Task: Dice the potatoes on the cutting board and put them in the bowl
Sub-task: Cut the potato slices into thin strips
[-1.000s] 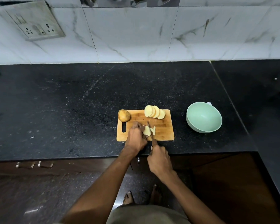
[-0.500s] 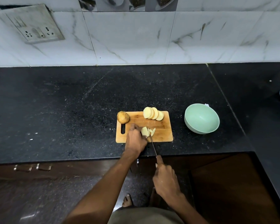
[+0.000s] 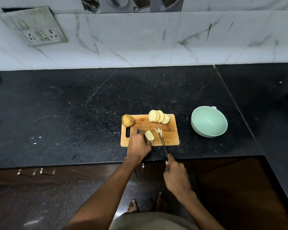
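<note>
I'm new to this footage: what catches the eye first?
The wooden cutting board on the black counter: the left hand holds a potato piece while the right hand grips a knife. An empty green bowl sits right of the board.

Wooden cutting board (image 3: 170, 130) on speckled black stone counter (image 3: 73, 113); matt green bowl (image 3: 209, 121).

A home kitchen. A black speckled stone counter (image 3: 90, 103) runs under a white marble-look tiled wall (image 3: 140, 40), with a switch-and-socket plate (image 3: 35, 27) far up and left of the left hand's grip. A wooden cutting board (image 3: 171, 138) lies under that grip, a pale green bowl (image 3: 209, 123) to its right, and dark cabinet fronts with metal handles (image 3: 36, 171) below the counter edge.
</note>
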